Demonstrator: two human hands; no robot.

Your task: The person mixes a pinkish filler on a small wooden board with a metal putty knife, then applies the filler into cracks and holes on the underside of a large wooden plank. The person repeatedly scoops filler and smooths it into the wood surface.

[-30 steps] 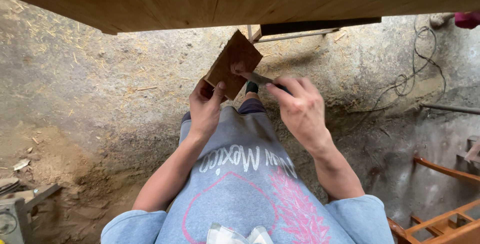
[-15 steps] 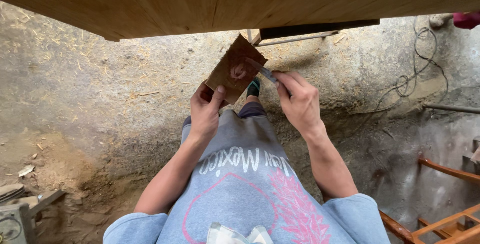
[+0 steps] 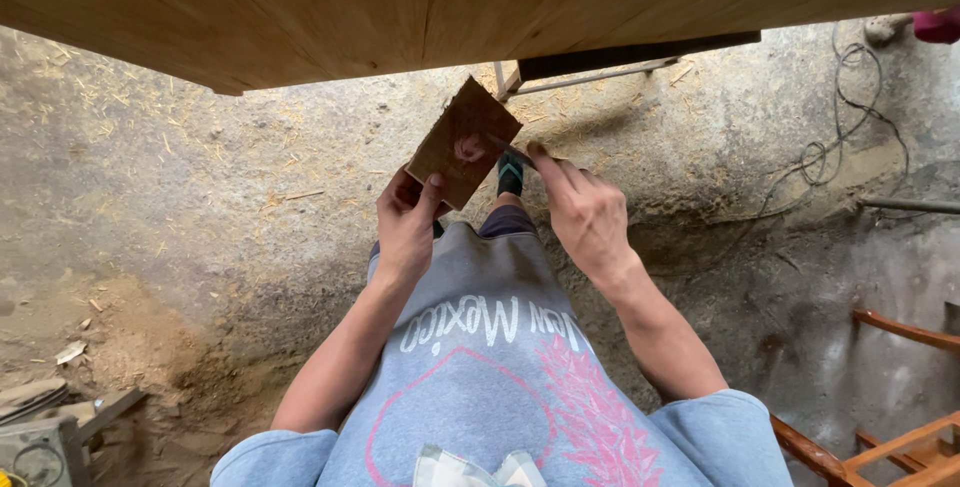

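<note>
My left hand [image 3: 408, 225] grips the lower corner of a small brown board [image 3: 463, 143], tilted up in front of me, with a pinkish smear at its middle. My right hand [image 3: 585, 213] pinches a thin tool [image 3: 512, 155] whose tip rests at the board's right edge. Both hands are raised just below a large pale wooden panel [image 3: 420, 7] that spans the top of the view. My grey shirt and one foot show beneath the hands.
Bare dirt floor strewn with wood shavings [image 3: 180, 177] lies below. An orange wooden frame [image 3: 900, 427] stands at the lower right. Cables [image 3: 850, 137] coil at the upper right. A metal machine part [image 3: 40, 437] sits at the lower left.
My right hand has slid off the board's face to its right edge, fingers now drawn together on the thin tool. The board has tilted slightly and stays in my left hand.
</note>
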